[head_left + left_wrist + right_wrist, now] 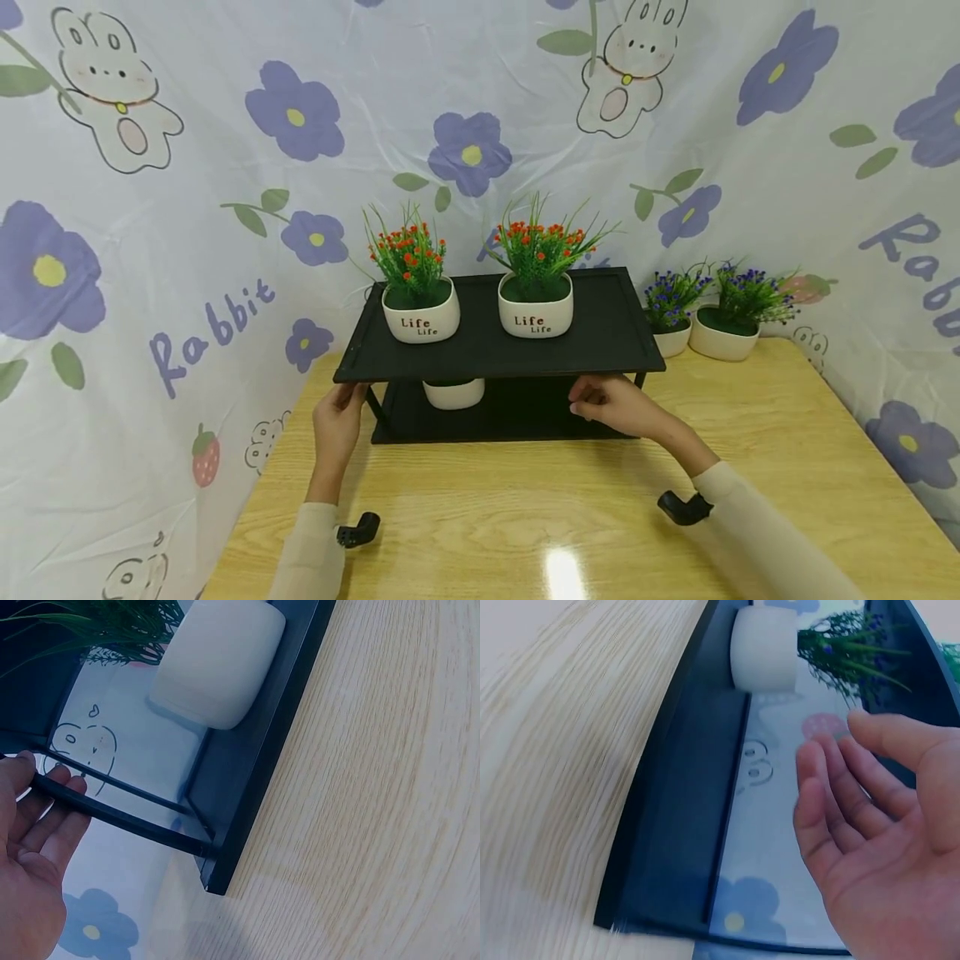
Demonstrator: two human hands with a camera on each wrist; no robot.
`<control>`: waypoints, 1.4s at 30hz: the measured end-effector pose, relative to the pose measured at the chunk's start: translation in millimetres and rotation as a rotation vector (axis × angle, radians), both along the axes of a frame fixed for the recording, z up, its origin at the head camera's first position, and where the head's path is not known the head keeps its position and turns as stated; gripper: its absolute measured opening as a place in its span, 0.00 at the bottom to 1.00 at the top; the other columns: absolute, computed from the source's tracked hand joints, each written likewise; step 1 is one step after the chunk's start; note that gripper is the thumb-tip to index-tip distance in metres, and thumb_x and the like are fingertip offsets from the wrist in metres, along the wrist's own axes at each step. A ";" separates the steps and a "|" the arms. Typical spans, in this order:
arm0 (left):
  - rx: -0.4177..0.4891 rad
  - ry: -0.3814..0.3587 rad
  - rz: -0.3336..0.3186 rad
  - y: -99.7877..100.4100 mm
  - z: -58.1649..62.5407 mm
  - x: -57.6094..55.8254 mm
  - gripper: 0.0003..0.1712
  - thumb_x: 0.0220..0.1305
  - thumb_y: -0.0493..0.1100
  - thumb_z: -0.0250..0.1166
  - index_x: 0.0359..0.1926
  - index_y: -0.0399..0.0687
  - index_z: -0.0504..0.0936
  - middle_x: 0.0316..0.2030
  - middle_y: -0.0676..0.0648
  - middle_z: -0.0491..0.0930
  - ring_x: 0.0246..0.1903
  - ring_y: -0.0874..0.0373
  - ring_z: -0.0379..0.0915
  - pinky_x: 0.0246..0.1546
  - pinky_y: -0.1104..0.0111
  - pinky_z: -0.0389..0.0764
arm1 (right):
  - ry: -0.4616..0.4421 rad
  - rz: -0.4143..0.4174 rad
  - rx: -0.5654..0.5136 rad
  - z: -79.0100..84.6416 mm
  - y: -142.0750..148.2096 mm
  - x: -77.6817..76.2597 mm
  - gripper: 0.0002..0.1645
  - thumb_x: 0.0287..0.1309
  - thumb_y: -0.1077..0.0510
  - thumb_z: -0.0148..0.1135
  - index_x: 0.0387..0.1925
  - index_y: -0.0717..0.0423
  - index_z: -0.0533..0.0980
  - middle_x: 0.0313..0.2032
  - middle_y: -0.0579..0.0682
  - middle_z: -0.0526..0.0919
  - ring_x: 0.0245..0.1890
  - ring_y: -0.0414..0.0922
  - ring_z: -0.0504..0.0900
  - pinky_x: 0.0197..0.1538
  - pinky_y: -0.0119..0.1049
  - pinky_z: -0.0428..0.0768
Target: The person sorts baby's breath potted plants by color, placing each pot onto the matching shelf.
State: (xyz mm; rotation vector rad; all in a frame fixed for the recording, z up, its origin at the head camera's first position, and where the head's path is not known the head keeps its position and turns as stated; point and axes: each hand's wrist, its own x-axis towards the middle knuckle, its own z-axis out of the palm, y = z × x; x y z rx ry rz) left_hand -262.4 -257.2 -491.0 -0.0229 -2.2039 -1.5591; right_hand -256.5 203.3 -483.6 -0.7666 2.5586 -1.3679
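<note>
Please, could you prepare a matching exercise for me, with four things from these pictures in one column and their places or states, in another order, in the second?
1. Left hand
2. Right hand
3. Left red-flowered potted plant
4. Rightmost blue-flowered potted plant

A. On the wooden table, beside the rack
B. Holding nothing
C. Gripping the rack
D. On the upper shelf

Pairs: 1-C, 2-B, 3-D, 4-A

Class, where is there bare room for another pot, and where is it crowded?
Free: the table in front, between the sleeves; the upper shelf between its orange-flowered pots; the lower shelf between its pot and the right hand. Crowded: back right of the rack, where two purple-flowered pots stand close together.
</note>
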 end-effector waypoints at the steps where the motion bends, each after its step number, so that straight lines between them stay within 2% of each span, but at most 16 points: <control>1: 0.000 0.005 0.000 -0.3 -0.1 0.6 0.19 0.80 0.38 0.61 0.64 0.31 0.83 0.58 0.29 0.85 0.48 0.75 0.83 0.50 0.87 0.82 | -0.014 0.012 0.007 0.2 4.0 2.7 0.10 0.74 0.60 0.66 0.49 0.64 0.81 0.42 0.58 0.87 0.37 0.48 0.87 0.39 0.35 0.87; 4: 0.002 0.011 -0.002 -1.2 -0.7 1.9 0.19 0.80 0.38 0.61 0.64 0.31 0.82 0.58 0.28 0.85 0.45 0.81 0.81 0.49 0.87 0.81 | -0.062 0.046 0.025 2.1 17.3 11.2 0.12 0.76 0.58 0.64 0.51 0.64 0.81 0.42 0.61 0.87 0.37 0.52 0.87 0.39 0.35 0.86; 10: -0.006 0.002 0.000 -1.7 1.3 3.0 0.20 0.81 0.39 0.61 0.65 0.31 0.82 0.58 0.29 0.84 0.46 0.81 0.80 0.50 0.87 0.81 | -0.168 0.086 0.049 5.4 52.8 19.2 0.12 0.77 0.58 0.62 0.51 0.65 0.80 0.42 0.62 0.86 0.36 0.51 0.86 0.38 0.39 0.86; 17: 0.010 -0.005 -0.007 -2.4 1.3 1.3 0.20 0.81 0.39 0.61 0.65 0.32 0.82 0.59 0.30 0.84 0.49 0.74 0.83 0.51 0.85 0.82 | -0.284 0.019 0.075 2.9 101.4 16.8 0.17 0.80 0.58 0.57 0.55 0.70 0.77 0.47 0.64 0.84 0.40 0.53 0.85 0.41 0.42 0.86; 20: 0.017 -0.021 -0.007 -2.3 0.0 0.0 0.20 0.81 0.40 0.61 0.66 0.33 0.82 0.60 0.30 0.84 0.49 0.76 0.82 0.51 0.86 0.81 | -0.275 -0.054 0.099 3.0 119.2 12.8 0.17 0.80 0.57 0.56 0.56 0.69 0.77 0.48 0.64 0.85 0.42 0.54 0.86 0.43 0.43 0.87; 24: 0.017 -0.028 0.000 -2.5 -1.1 0.2 0.20 0.81 0.40 0.61 0.66 0.33 0.82 0.60 0.29 0.84 0.47 0.79 0.80 0.50 0.87 0.81 | -0.208 -0.172 0.111 1.7 136.6 4.5 0.19 0.81 0.55 0.57 0.58 0.69 0.77 0.49 0.64 0.86 0.43 0.51 0.87 0.43 0.43 0.89; 31: 0.024 -0.021 -0.007 -2.5 -0.5 1.8 0.20 0.81 0.39 0.61 0.66 0.33 0.82 0.60 0.30 0.84 0.48 0.78 0.81 0.51 0.86 0.82 | -0.083 -0.341 0.094 -1.6 157.9 -16.2 0.24 0.83 0.55 0.54 0.64 0.72 0.73 0.56 0.70 0.81 0.41 0.29 0.81 0.44 0.34 0.87; 33: 0.021 -0.016 -0.009 -2.5 -0.5 1.8 0.20 0.81 0.40 0.61 0.66 0.33 0.82 0.60 0.30 0.84 0.48 0.78 0.81 0.51 0.85 0.82 | -0.073 -0.381 0.102 -0.6 160.7 -21.8 0.27 0.83 0.54 0.54 0.67 0.72 0.70 0.60 0.72 0.79 0.45 0.34 0.83 0.48 0.37 0.88; 36: 0.019 -0.012 -0.007 -2.4 -0.6 1.8 0.20 0.81 0.40 0.61 0.65 0.33 0.82 0.59 0.30 0.84 0.47 0.78 0.81 0.51 0.85 0.82 | -0.097 -0.417 0.093 0.6 163.9 -29.8 0.32 0.84 0.53 0.52 0.73 0.74 0.63 0.67 0.75 0.72 0.57 0.55 0.84 0.60 0.52 0.87; 38: 0.020 -0.012 -0.006 -2.1 -0.7 1.8 0.20 0.81 0.40 0.61 0.65 0.33 0.82 0.59 0.30 0.84 0.47 0.77 0.82 0.51 0.85 0.82 | -0.129 -0.434 0.077 1.5 164.4 -34.0 0.36 0.84 0.53 0.51 0.77 0.74 0.56 0.71 0.77 0.66 0.65 0.68 0.76 0.67 0.63 0.80; 40: 0.013 -0.010 -0.007 -1.6 -0.5 2.0 0.20 0.81 0.40 0.61 0.65 0.33 0.82 0.59 0.30 0.84 0.49 0.73 0.83 0.51 0.85 0.82 | -0.157 -0.444 0.058 0.7 165.8 -38.8 0.39 0.84 0.53 0.50 0.80 0.74 0.50 0.73 0.79 0.61 0.71 0.74 0.69 0.70 0.70 0.74; 42: 0.011 -0.005 -0.011 -1.2 0.0 2.2 0.20 0.81 0.39 0.61 0.66 0.34 0.82 0.59 0.30 0.85 0.52 0.63 0.86 0.52 0.84 0.83 | -0.175 -0.456 0.058 -0.4 166.3 -43.0 0.43 0.84 0.52 0.50 0.82 0.73 0.45 0.74 0.79 0.59 0.72 0.75 0.66 0.72 0.72 0.71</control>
